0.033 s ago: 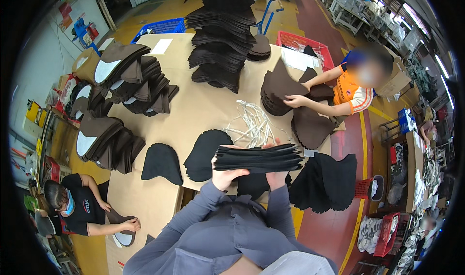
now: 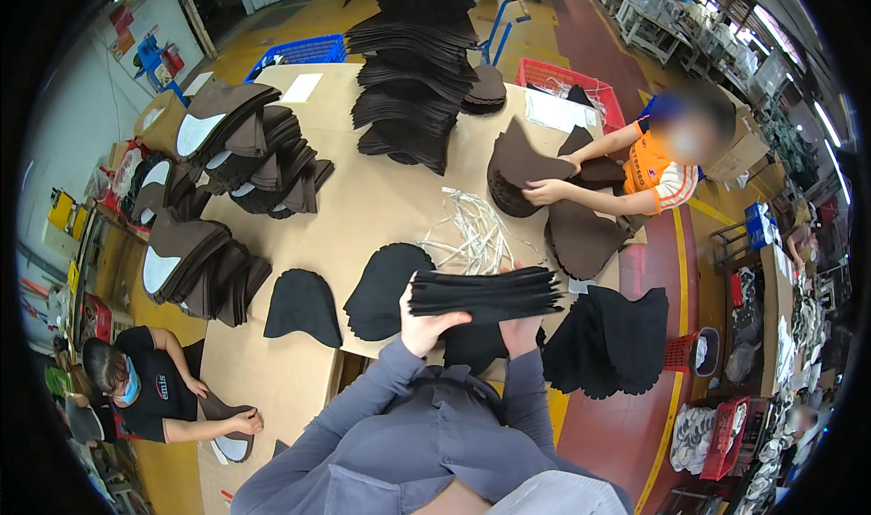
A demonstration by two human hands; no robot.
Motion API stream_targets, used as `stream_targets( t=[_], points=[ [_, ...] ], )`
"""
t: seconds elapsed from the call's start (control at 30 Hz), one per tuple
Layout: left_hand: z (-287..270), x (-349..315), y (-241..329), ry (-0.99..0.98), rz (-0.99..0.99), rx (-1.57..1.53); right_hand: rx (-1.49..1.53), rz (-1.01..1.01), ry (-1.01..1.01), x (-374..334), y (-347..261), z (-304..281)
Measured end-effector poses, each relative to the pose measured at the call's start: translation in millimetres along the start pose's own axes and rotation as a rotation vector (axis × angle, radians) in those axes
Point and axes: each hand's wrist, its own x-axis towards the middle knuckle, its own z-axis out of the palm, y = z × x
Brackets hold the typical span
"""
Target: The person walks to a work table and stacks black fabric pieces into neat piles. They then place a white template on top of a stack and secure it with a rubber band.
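Between my two hands is a thick stack of black fabric pieces (image 2: 485,294), held edge-up above the table's near edge. My left hand (image 2: 422,320) grips its left end, thumb along the lower side. My right hand (image 2: 522,332) supports the right end from below, its fingers partly hidden behind the stack. More black cut pieces (image 2: 474,347) lie just under my hands. Left of them sit a black curved pile (image 2: 386,288) and a smaller black piece (image 2: 304,306). To the right, another black pile (image 2: 608,343) hangs over the table edge. Loose white strips (image 2: 472,229) lie beyond the stack.
A tall row of dark pieces (image 2: 413,88) runs along the table's far middle. Brown piles with white patches (image 2: 204,252) stand at left. A co-worker at right handles brown pieces (image 2: 522,166); another at lower left holds a brown piece (image 2: 218,411). A red basket (image 2: 581,84) stands far right.
The black stack in my hands has shifted slightly and tilts a little differently. The right co-worker's near hand has moved slightly left over the brown pieces.
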Motion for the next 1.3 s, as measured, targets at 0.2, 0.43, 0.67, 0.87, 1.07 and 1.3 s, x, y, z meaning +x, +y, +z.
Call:
stream_targets(
  t=[0.2,0.43,0.67,0.87,1.07,1.3],
  points=[
    [31.4,-14.2,-49.6,0.001,-0.191,0.164,-0.329,0.056,0.511,-12.3,-8.5,-95.9],
    [23.1,-28.4,-96.1,-0.076,-0.096,0.345,-1.135,-0.897,0.547,-29.9,-56.0,-8.4],
    [14.2,-19.9,-106.3,-0.177,-0.201,0.165,-1.681,-0.243,-0.009,-9.7,-14.7,-95.0],
    [8.8,-18.6,-117.2,-0.131,-0.257,0.141,-1.971,-0.347,-0.361,2.4,7.7,6.3],
    [6.6,-6.3,-107.3,-0.099,-0.189,0.254,-1.269,-1.029,0.000,10.5,14.3,46.6],
    [4.0,5.0,-92.8,0.006,-0.215,0.223,-0.967,-0.405,-0.080,-12.1,13.4,20.6]
  ],
)
